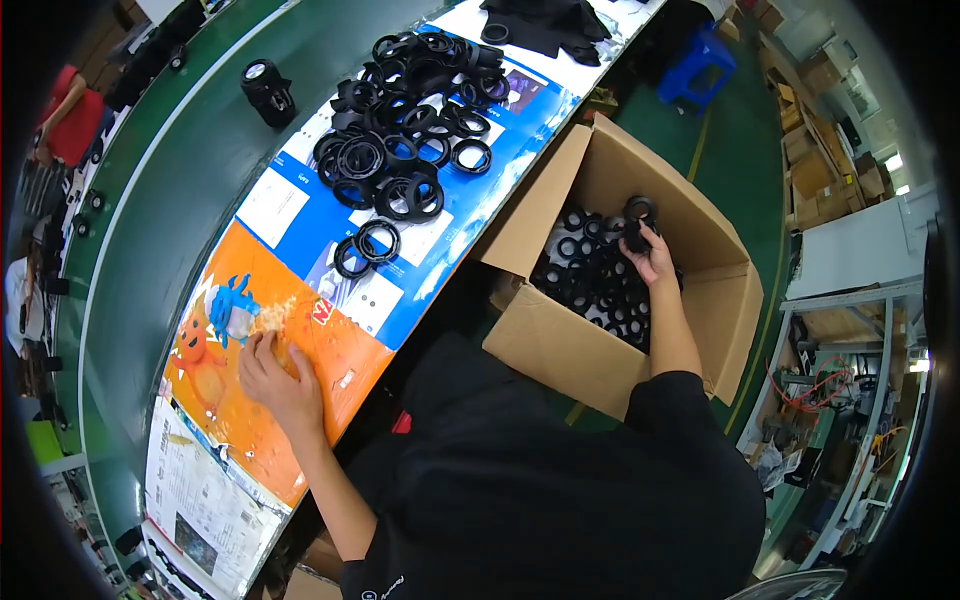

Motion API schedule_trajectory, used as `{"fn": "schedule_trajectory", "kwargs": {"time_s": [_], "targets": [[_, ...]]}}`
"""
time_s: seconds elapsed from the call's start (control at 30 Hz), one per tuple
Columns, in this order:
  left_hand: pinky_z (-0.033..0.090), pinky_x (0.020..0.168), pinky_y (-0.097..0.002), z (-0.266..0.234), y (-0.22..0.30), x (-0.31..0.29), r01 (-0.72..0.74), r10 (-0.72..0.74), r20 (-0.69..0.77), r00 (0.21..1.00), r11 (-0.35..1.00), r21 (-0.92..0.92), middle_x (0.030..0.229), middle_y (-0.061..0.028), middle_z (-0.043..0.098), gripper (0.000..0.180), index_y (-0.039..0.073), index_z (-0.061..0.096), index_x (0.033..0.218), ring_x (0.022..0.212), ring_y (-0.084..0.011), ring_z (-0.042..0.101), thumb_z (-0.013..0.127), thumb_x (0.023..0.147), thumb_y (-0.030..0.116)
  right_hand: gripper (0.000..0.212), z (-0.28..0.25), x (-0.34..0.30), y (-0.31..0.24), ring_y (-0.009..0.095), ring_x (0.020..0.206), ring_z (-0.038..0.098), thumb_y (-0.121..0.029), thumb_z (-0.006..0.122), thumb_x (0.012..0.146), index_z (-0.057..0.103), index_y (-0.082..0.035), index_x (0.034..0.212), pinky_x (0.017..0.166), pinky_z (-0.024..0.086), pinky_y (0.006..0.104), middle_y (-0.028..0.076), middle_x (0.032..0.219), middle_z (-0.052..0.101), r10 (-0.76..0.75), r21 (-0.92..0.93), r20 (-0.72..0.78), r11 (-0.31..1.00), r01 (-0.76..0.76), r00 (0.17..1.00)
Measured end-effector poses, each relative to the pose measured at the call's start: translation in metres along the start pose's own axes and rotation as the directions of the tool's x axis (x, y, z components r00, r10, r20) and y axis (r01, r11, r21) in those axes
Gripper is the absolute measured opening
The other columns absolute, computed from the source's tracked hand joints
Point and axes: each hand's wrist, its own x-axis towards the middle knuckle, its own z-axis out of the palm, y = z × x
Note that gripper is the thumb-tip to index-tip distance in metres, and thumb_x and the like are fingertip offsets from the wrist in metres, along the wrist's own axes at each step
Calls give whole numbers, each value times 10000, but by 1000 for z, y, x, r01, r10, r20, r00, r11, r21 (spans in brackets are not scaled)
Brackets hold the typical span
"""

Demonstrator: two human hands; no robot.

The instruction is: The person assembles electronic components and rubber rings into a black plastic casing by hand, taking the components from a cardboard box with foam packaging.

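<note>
Black rings in cardboard box; right hand grips some; left hand flat, empty on poster-covered bench.

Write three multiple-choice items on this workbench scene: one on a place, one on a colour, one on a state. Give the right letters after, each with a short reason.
1. Where is the right hand?
A. Inside the cardboard box
B. On the green conveyor belt
C. On the blue stool

2. What colour are the rings piled on the table?
A. White
B. Black
C. Red

3. How is the left hand?
A. Holding a ring in the air
B. Resting on the orange sheet, holding nothing
C. Gripping the box flap

Answers: 1 A, it reaches in among the box's rings and grips black ones; 2 B, the whole heap is black; 3 B, it lies on the sheet.
</note>
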Motion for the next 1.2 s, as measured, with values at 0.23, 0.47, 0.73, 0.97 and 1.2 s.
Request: {"fn": "schedule_trajectory", "kwargs": {"time_s": [0.23,0.47,0.73,0.97,1.2], "targets": [[397,1199,-553,-10,-7,-9,38,-38,-17,999,999,-27,1447,-180,619,387,49,666,1366,1399,-400,537,714,1017,207,426,100,2,-34,318,1257,699,-207,731,1070,626,-36,1445,1023,617,510,177,1396,710,-171,99,311,984,147,935],[369,1205,-558,-3,-7,-5,15,-22,-70,997,995,-103,1446,-187,608,462,44,630,1390,1405,-403,523,753,968,188,373,386,-28,-24,286,1194,755,-150,752,1040,641,-170,1396,946,655,539,109,1293,732,32,-26,644,999,-20,765],[290,1337,-487,9,19,114,-78,-59,-179,982,740,-668,1720,-194,340,1239,41,240,1719,1596,-374,366,1000,808,395,471,588,-21,117,270,1009,802,-57,894,883,678,-82,1301,839,702,464,129,1198,751,446,-646,614,758,89,651],[329,1321,-484,91,28,167,51,-57,26,998,506,-861,1727,-272,355,1325,15,273,1712,1593,-441,385,1042,723,445,700,622,-36,140,266,1017,785,-250,958,800,678,-50,1410,766,693,411,163,1251,745,364,-852,523,215,477,771],[350,1304,-503,108,22,169,-53,-30,-88,996,596,-801,1679,-283,415,1071,2,404,1627,1572,-455,412,980,829,426,944,628,-62,94,324,1198,736,-474,890,891,506,-37,1634,855,684,412,244,1499,636,428,-831,490,-35,556,759]]}}
